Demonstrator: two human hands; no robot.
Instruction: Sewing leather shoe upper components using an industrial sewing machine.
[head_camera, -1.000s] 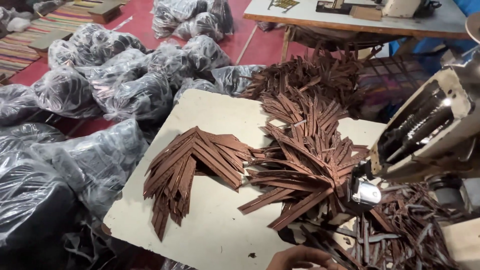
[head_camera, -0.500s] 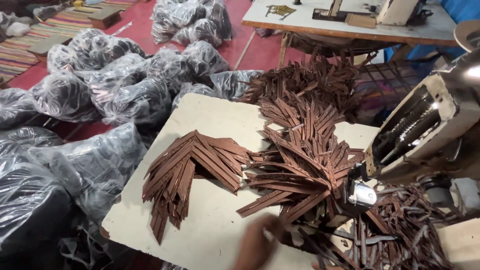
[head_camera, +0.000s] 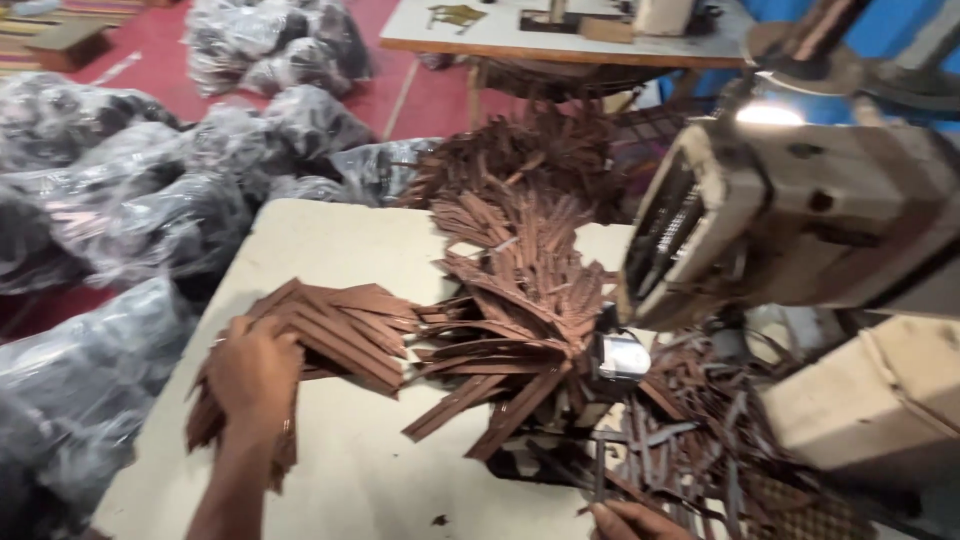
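Note:
My left hand (head_camera: 252, 372) rests palm down on a fanned stack of brown leather strips (head_camera: 340, 330) at the left of the cream work table (head_camera: 340, 250); whether its fingers grip any strip is hidden. To its right lies a bigger, looser heap of brown strips (head_camera: 520, 300) that runs under the cream sewing machine head (head_camera: 800, 220). Only the fingertips of my right hand (head_camera: 632, 520) show at the bottom edge, touching dark strips (head_camera: 690, 440) beside the machine. A small metal part (head_camera: 624, 356) sits under the machine head.
Several clear plastic bags with dark contents (head_camera: 170, 210) lie on the red floor to the left and behind. Another heap of brown strips (head_camera: 540, 150) sits past the table's far edge. A second work table (head_camera: 520, 40) stands at the back.
My left hand has come up from the bottom edge and moved left onto the fanned stack. The view has shifted closer and to the right, toward the machine.

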